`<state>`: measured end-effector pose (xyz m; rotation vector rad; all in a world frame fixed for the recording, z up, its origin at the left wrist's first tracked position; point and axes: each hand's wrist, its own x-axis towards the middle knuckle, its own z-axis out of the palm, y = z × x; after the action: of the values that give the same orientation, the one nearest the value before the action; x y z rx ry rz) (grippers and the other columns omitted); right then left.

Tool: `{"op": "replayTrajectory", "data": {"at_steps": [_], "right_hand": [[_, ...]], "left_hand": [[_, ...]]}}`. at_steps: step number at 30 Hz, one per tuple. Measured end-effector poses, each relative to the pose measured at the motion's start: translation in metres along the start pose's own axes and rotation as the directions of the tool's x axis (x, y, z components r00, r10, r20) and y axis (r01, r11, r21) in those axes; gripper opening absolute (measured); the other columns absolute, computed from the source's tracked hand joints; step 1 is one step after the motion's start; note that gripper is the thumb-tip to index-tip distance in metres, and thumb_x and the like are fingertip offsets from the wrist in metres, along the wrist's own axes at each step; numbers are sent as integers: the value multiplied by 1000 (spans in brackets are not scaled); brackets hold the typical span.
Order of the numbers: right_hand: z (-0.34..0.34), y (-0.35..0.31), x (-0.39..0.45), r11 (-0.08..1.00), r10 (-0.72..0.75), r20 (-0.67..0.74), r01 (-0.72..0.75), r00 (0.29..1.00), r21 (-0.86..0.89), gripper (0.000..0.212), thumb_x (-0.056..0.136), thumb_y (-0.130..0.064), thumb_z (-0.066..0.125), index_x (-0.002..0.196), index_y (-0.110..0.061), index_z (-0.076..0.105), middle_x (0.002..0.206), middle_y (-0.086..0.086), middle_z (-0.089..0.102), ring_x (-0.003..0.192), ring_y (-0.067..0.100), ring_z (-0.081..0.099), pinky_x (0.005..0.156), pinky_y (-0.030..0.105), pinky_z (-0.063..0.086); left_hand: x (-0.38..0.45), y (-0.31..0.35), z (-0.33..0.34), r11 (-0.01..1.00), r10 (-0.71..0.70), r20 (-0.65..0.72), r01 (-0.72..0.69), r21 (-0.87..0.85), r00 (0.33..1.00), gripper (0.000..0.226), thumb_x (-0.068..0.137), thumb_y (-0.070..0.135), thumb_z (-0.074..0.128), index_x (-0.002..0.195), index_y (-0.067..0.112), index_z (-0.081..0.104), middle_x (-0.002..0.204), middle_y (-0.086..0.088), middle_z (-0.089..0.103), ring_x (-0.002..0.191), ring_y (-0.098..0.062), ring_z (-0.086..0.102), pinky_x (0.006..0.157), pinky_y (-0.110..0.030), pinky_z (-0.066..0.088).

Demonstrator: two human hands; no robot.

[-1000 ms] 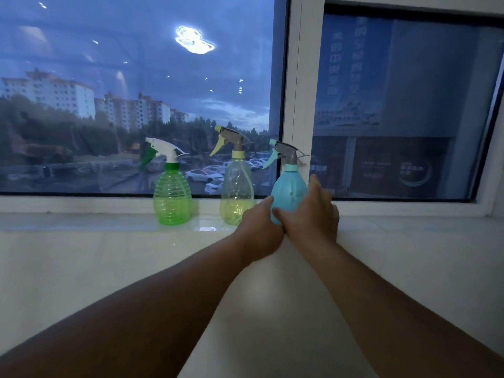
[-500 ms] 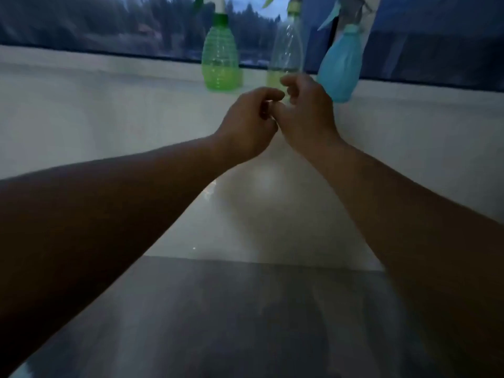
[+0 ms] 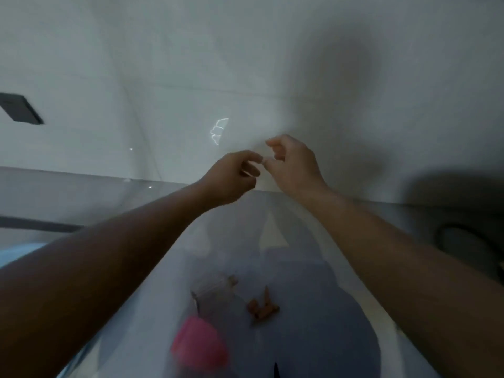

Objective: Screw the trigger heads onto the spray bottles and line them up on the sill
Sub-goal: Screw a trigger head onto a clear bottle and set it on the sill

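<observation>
Hanging together in front of the pale wall, the left hand (image 3: 231,178) and right hand (image 3: 293,165) held nothing, their fingers loosely curled and narrow, the tips almost touching at the centre of the view. No sill showed; down at six o'clock lay a pink bottle (image 3: 199,342), at its twelve o'clock a blurred clear bottle (image 3: 215,289) and at its two o'clock an orange trigger head (image 3: 263,308), all on a grey floor (image 3: 313,296). By my reading the step in hand was fetching the next pair, so the next move called for lowering both hands to six o'clock and lifting a bottle and its head.
</observation>
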<state>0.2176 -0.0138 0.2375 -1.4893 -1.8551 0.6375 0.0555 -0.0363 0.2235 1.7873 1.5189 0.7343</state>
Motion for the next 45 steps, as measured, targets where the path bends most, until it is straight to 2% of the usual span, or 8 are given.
{"op": "replayTrajectory", "data": {"at_steps": [6,14,19,25,29,35,38,45], "right_hand": [[59,56,-48,983,182,141,-182,973,-19,37,87,-16,68,123,-12,65,115,7,67,102,19,64,88,30,51],[128,131,-117,893,445,320,-388,837,-227,33,80,-25,70,112,-18,67,117,6,67,105,24,63,85,31,51],[163,160,-167,785,504,422,-195,754,-588,47,72,-44,64,115,-25,59,119,4,58,113,28,52,92,38,42],[185,180,-191,725,440,418,-40,794,-688,35,84,-37,49,114,-20,56,117,7,53,111,29,47,94,43,34],[190,187,-189,724,407,433,5,804,-690,28,86,-33,52,106,-19,64,115,6,52,111,29,47,93,41,33],[176,195,-165,734,371,312,-70,875,-676,32,90,-37,46,111,-22,65,135,6,52,127,30,45,103,45,31],[165,195,-142,756,386,284,-124,878,-642,31,91,-44,50,114,-27,61,146,3,46,136,28,42,114,51,20],[144,184,-116,822,367,213,-208,906,-530,13,80,-36,57,85,-29,48,91,-6,62,91,22,66,105,46,27]], "left_hand": [[-35,-87,42,971,-196,171,167,169,966,55,85,16,77,135,27,57,122,-3,67,105,-13,63,87,-27,52],[-62,-169,82,796,-452,314,218,565,835,99,73,56,81,153,30,29,152,-5,45,136,-27,44,110,-44,41],[-76,-196,107,675,-568,375,153,722,733,125,60,72,79,158,32,12,158,-6,37,142,-31,37,113,-47,35],[-82,-213,120,633,-620,385,146,760,684,133,57,67,83,158,32,2,153,-7,41,138,-31,42,112,-48,35],[-85,-220,120,714,-623,419,263,648,660,122,57,57,88,150,29,15,146,-6,44,128,-31,53,104,-45,46],[-70,-239,82,817,-577,329,512,266,748,98,60,37,93,135,29,30,131,-8,46,113,-30,55,89,-42,57],[-63,-248,59,747,-618,285,660,-75,732,99,56,29,97,136,30,39,127,-5,42,113,-27,54,76,-31,57],[-65,-244,43,481,-664,299,697,-532,686,108,41,41,95,132,22,40,126,-12,57,107,-28,65,76,-34,56]]}}
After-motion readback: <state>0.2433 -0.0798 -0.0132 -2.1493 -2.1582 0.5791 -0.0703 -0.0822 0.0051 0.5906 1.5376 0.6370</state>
